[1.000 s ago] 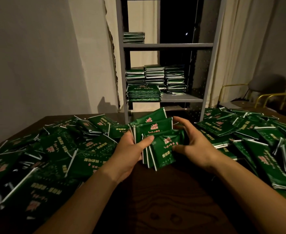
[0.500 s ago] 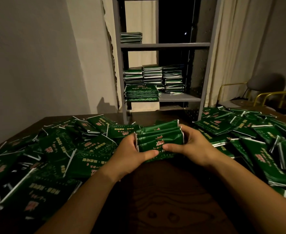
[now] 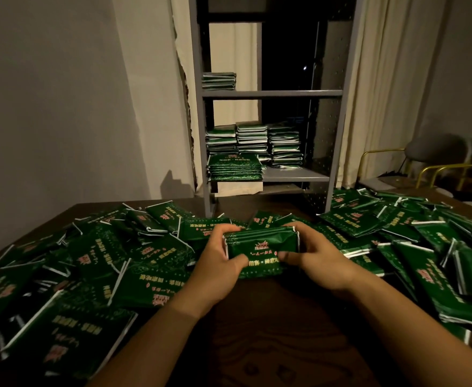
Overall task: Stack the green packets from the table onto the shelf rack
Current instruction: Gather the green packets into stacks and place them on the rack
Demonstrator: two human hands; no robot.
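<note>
Two hands (image 3: 260,261) grip one packet bundle (image 3: 260,247).

Both forearms extend forward and converge toward the centre. The left hand (image 3: 218,258) has its fingers curled over the far edge and its thumb pressed on the near face of a bundle of packets (image 3: 260,248). The right hand (image 3: 317,256) mirrors it, gripping the opposite end.
</note>
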